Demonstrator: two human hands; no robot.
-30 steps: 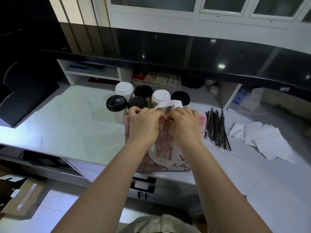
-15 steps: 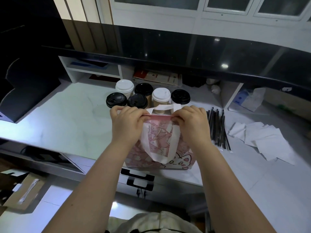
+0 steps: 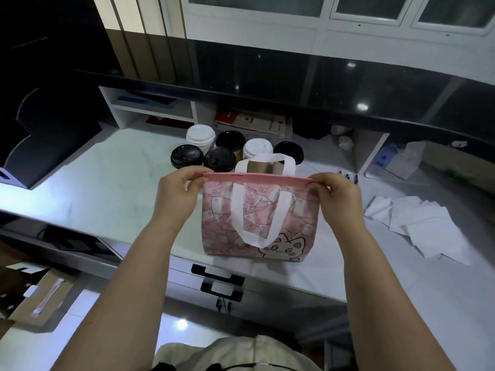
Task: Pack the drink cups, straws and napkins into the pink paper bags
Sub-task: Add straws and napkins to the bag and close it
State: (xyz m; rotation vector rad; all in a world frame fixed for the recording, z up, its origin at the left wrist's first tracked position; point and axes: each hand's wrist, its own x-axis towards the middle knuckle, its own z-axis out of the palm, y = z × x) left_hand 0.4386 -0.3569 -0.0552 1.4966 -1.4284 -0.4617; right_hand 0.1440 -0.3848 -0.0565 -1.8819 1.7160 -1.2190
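Bag (image 3: pixel 257 215) stands at the counter's (image 3: pixel 107 199) near edge, hiding most of the straws (image 3: pixel 348 176) and part of two cups (image 3: pixel 235 153). Your left hand (image 3: pixel 176 195) and right hand (image 3: pixel 338 199) pinch its top corners. Its printed writing is too small to read.

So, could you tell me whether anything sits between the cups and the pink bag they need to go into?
Nothing separate lies between them: the cups stand directly behind the pink bag. The bag itself is the obstacle, since its rim is held stretched nearly flat between the left hand and right hand, so its mouth isn't open.
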